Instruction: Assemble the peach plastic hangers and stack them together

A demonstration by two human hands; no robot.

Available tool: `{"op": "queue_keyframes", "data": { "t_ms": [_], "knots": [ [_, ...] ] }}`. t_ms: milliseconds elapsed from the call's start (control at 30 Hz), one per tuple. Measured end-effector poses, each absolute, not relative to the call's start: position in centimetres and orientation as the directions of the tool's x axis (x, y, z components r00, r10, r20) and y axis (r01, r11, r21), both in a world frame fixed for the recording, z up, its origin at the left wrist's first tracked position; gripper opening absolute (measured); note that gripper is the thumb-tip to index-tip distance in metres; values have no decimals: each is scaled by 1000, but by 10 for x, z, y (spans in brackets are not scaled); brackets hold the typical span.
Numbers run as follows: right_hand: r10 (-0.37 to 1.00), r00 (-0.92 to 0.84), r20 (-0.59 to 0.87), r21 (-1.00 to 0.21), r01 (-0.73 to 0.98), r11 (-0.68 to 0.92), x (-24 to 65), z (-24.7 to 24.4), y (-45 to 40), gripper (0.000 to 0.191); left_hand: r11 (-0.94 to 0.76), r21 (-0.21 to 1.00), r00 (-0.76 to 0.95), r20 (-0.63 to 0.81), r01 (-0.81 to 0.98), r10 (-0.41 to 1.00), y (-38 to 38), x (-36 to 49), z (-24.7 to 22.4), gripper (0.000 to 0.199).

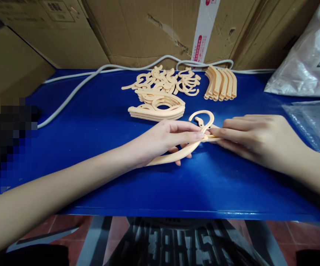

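Observation:
Both hands are closed on a cream plastic clothes hanger (179, 154) above the blue table. My left hand (167, 138) pinches it near the base of its curved hook (211, 117), with one long arm of the hanger running under the palm toward the wrist. My right hand (255, 136) grips the parts on the right side, close to the left fingertips. A small cream piece with a hole (199, 122) shows just behind the hook. The right fingers hide most of what they hold.
Beyond my hands lie stacked folded hangers (157, 115), a heap of loose hooks (189, 82) and a row of curved hanger arms (222, 83). A white cable (74, 92) crosses the blue table (160, 192). Cardboard boxes (137, 33) stand behind; plastic bags (303, 62) lie right.

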State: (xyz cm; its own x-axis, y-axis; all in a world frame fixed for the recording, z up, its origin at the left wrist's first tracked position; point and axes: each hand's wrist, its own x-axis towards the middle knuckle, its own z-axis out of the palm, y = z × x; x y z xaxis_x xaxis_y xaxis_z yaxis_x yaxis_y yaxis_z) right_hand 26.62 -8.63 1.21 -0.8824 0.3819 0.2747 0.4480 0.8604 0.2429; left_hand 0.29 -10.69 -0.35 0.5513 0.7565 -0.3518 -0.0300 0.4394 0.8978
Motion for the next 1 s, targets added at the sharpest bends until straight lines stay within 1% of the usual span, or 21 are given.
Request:
{"op": "queue_keyframes", "data": {
  "t_ms": [133, 300, 400, 567, 767, 933, 1000],
  "knots": [
    [390, -891, 233, 195, 435, 879, 267, 12, -85, 36, 397, 918, 561, -334, 9, 758, -107, 3, -3, 9],
    [363, -902, 232, 193, 408, 892, 267, 11, -84, 35, 324, 944, 596, -293, 59, 748, -108, 4, -6, 13],
    [377, -899, 223, 185, 419, 889, 267, 10, -84, 36, 294, 953, 609, -279, 78, 742, -108, 3, -8, 17],
    [415, -889, 192, 116, 440, 890, 267, 9, -84, 34, 277, 956, 617, -274, 94, 737, -107, 2, -9, 21],
    [394, -897, 199, 95, 418, 903, 265, 8, -85, 31, 272, 959, 631, -261, 82, 731, -107, 2, -8, 19],
    [424, -887, 182, 77, 443, 893, 266, 7, -84, 27, 283, 955, 621, -277, 92, 733, -108, 3, -7, 31],
    [436, -884, 170, 80, 453, 888, 267, 6, -84, 26, 288, 954, 622, -278, 87, 732, -108, 3, -6, 33]
  ]
}}
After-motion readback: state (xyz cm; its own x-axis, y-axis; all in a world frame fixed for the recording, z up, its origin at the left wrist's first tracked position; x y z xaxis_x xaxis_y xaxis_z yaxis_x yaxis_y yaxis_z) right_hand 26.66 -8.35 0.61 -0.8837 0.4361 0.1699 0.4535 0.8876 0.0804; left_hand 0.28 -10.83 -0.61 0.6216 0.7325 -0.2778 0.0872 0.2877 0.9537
